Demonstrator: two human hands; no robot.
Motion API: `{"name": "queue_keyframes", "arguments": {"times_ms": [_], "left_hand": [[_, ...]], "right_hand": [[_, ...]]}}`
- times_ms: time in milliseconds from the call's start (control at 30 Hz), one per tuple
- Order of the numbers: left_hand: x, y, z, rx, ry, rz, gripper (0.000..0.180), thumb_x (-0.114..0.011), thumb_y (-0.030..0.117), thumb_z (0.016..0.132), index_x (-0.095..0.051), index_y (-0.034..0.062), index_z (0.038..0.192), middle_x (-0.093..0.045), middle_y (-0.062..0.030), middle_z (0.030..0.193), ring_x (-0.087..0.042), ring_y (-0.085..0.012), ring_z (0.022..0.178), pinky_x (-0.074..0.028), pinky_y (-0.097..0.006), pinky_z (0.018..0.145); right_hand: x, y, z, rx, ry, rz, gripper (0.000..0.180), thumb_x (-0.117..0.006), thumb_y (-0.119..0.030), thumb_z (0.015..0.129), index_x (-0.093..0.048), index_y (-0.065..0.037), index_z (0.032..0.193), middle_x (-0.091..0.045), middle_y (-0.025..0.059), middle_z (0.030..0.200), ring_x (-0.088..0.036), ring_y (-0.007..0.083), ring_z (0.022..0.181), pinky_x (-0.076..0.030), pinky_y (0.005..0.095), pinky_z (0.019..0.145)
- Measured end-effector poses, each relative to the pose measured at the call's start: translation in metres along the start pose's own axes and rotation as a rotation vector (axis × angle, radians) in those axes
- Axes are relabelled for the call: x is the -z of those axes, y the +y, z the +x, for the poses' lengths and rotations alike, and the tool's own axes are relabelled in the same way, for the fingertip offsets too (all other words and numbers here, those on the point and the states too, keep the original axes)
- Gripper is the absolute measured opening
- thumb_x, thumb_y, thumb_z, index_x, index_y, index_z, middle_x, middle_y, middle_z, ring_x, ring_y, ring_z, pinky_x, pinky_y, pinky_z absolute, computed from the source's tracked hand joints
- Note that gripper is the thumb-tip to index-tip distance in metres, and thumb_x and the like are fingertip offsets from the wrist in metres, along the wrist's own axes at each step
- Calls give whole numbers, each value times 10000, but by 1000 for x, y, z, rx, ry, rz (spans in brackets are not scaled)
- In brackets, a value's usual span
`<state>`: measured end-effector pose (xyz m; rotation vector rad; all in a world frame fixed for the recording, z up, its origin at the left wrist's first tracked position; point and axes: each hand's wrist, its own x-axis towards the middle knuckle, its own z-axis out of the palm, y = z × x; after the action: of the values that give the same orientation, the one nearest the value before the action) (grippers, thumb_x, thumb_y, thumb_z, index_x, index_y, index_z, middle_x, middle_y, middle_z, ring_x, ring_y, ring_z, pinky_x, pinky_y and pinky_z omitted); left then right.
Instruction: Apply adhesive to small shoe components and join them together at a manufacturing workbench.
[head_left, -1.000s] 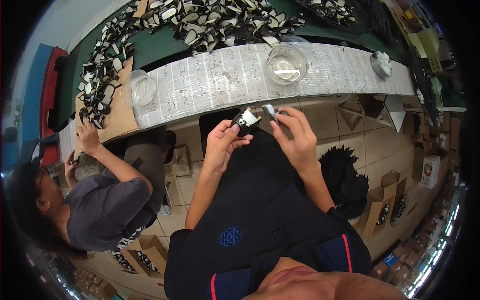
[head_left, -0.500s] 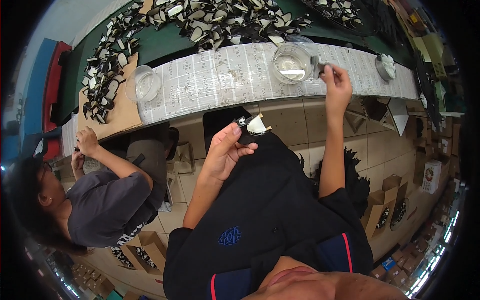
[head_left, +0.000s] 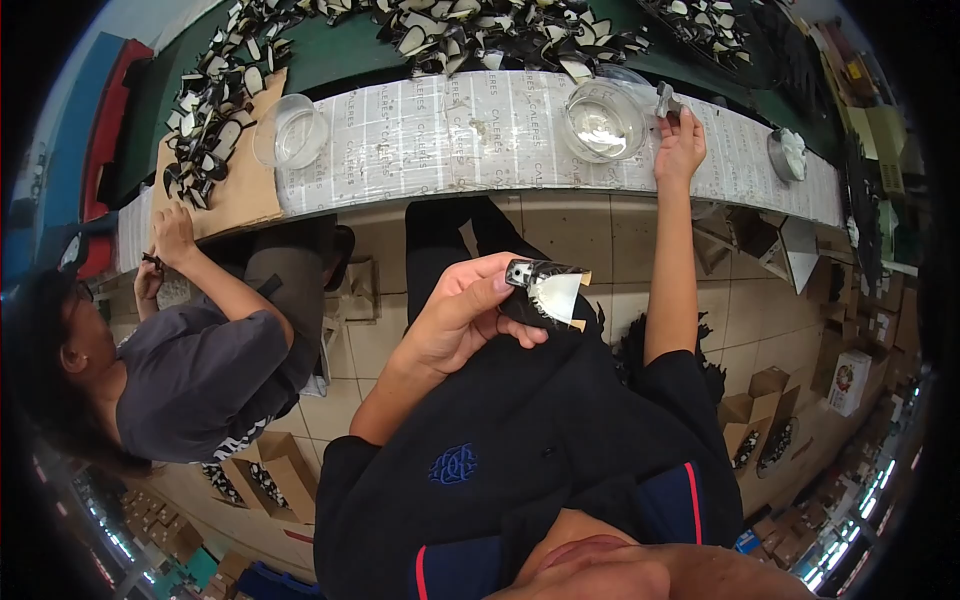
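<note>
Head view showed a long paper-covered bench point(head_left: 450, 140) curving across the upper frame, its near edge above bare tiled floor. The left hand point(head_left: 455, 320), centre frame, pinched a black-and-white cut shoe piece point(head_left: 548, 292) between thumb and curled fingers. The right hand point(head_left: 680, 145), upper right, closed its fingertips on a small grey tool point(head_left: 664, 98) just beside a clear glass bowl point(head_left: 603, 122). A co-worker point(head_left: 190, 370) sat at left, near a second clear bowl point(head_left: 290, 132).

A black-and-cream cut piece point(head_left: 548, 292), a clear glass bowl point(head_left: 603, 121), a green table point(head_left: 340, 55).
</note>
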<state>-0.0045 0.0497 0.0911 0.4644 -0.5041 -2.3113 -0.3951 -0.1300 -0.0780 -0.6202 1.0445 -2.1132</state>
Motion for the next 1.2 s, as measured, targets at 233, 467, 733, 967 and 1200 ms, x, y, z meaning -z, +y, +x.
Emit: {"name": "queue_keyframes", "arguments": {"times_ms": [233, 467, 733, 967, 1200], "left_hand": [[-8, -3, -2, -63, -77, -22, 420, -609, 248, 963, -552, -85, 1213, -680, -177, 1016, -715, -244, 808, -593, -319, 703], [-22, 3, -12, -187, -162, 117, 411, -701, 88, 879, -559, -128, 1198, -679, -210, 1009, -703, -267, 894, -589, -374, 808], [-18, 1, -11, -228, -281, 231, 400, -731, -3, 825, -587, -157, 1165, -667, -187, 986, -673, -193, 899, -562, -292, 776], [-15, 2, -12, -268, -294, 333, 373, -746, -1, 808, -621, -145, 1129, -641, -137, 923, -608, -131, 811, -502, -234, 682], [-16, -3, -7, -212, -259, 202, 379, -712, 21, 843, -586, -122, 1170, -659, -205, 1015, -675, -226, 905, -566, -314, 777]], "right_hand": [[-1, -2, -5, 6, 1, 18, 140, -648, -109, 936, -569, -24, 1014, -670, 114, 995, -663, 216, 863, -577, 379, 787], [-2, -2, -7, -1, 7, 6, 154, -639, -120, 943, -563, -17, 1028, -670, 115, 990, -663, 215, 865, -573, 357, 773], [-1, -1, -7, 1, -7, -2, 157, -644, -119, 940, -564, -19, 1029, -670, 112, 984, -661, 209, 864, -567, 353, 770], [-4, 1, -10, -11, -4, -3, 150, -639, -111, 941, -564, -14, 1028, -669, 118, 984, -663, 214, 876, -568, 355, 774], [5, -6, -3, 47, 5, 29, 134, -647, -113, 936, -580, -26, 1011, -658, 86, 956, -653, 196, 848, -566, 342, 763]]}}
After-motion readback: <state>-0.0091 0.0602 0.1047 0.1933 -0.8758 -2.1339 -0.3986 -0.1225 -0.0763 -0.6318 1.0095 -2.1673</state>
